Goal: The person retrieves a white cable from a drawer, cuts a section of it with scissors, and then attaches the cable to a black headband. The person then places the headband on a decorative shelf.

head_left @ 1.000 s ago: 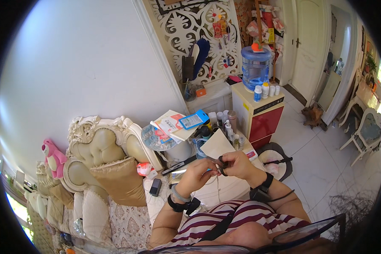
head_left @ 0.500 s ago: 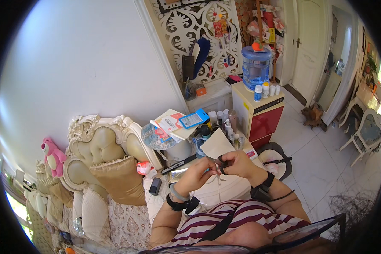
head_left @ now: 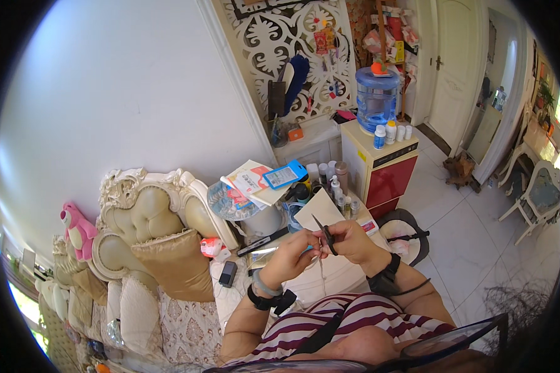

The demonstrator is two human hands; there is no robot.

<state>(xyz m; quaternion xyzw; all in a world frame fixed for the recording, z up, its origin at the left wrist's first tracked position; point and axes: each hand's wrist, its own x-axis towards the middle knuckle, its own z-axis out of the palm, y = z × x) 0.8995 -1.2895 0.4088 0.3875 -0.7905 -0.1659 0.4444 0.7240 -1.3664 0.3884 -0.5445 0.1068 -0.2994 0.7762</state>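
Your right hand (head_left: 354,244) is clamped on dark scissors (head_left: 328,238), points angled up and left, while your left hand (head_left: 290,255) pinches what appears to be a thin pale strand (head_left: 322,270) hanging over the bench (head_left: 345,278). Fingertips sit close together; contact between them cannot be confirmed. Judged step: scissor work at the strand, calling next for a steady left pinch and controlled blades.

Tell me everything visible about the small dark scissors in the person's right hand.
The small dark scissors have a slim, pointed, metal-looking blade end and a black handle of unclear material. The blades show as one narrow spike, so they appear closed. They tilt, tip pointing up and left in the picture, handle lower, gripped by the bare right hand over the white table. Whether the bare left hand touches them is too small to tell.
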